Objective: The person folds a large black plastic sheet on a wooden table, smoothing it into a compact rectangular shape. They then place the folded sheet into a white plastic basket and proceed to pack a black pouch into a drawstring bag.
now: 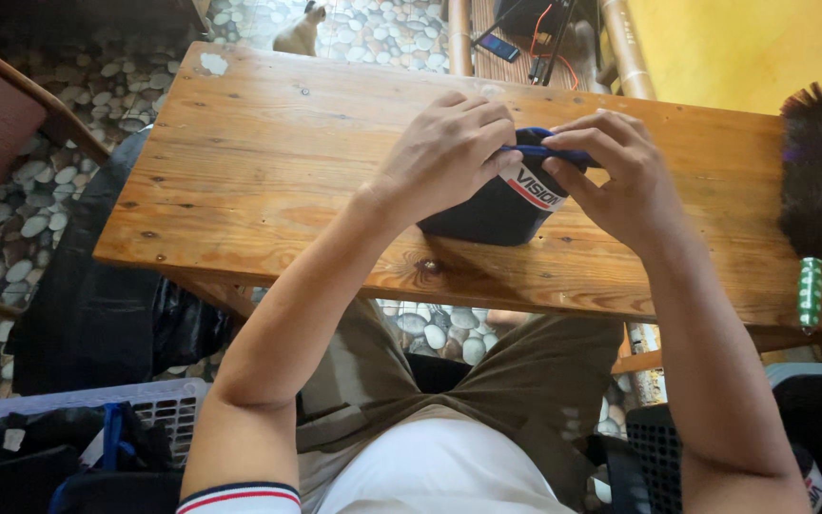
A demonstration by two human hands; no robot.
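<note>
A dark navy cloth item (pixel 487 214) with a white and red printed patch and a blue trim lies bunched on the wooden table (pixel 268 162). My left hand (pixel 449 152) grips its left upper edge, fingers curled over the fabric. My right hand (pixel 611 176) pinches the blue trim at the top right of the same item. Both hands meet over it near the middle of the table. The far side of the cloth is hidden behind my fingers.
A dark feather duster (pixel 818 181) with a green and white handle lies at the table's right end. A white plastic basket (pixel 78 428) with dark clothes stands at lower left, a black crate (pixel 668 457) at lower right. A cat (pixel 302 29) sits on the pebble floor beyond the table.
</note>
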